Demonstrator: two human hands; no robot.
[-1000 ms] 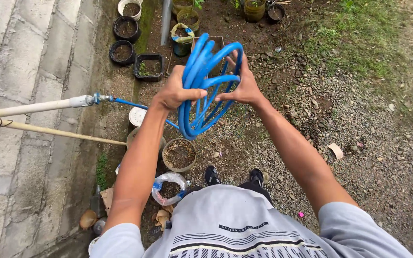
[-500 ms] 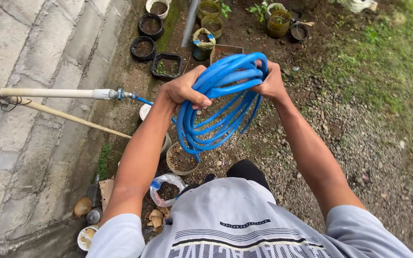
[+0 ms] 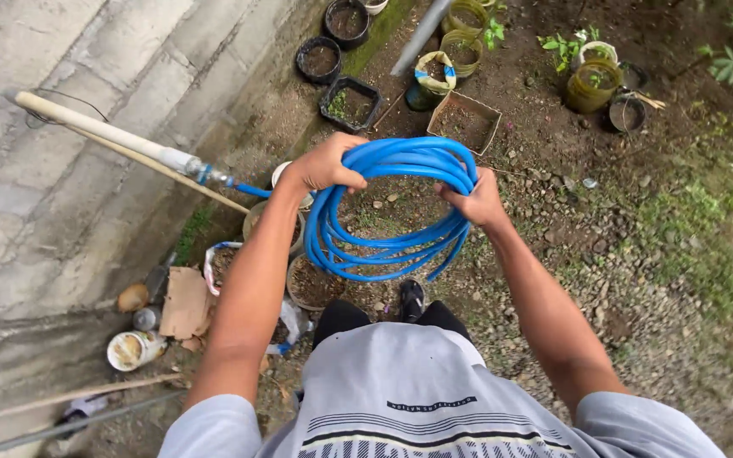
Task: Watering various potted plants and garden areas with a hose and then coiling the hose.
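At the left, a pale pipe (image 3: 99,129) is seen jutting from the block wall (image 3: 36,212), and a short blue run from its tap (image 3: 205,175) is not yet gathered, so the winding is judged mostly done, with only that tail left. One blue hose coil (image 3: 392,212) of about five or six loops is held above the gravel in front of the person, the left hand (image 3: 326,164) being closed around its upper left and the right hand (image 3: 477,200) clenched on its right side. Beyond, roughly nine soil-filled pots (image 3: 349,105) are counted along the bed
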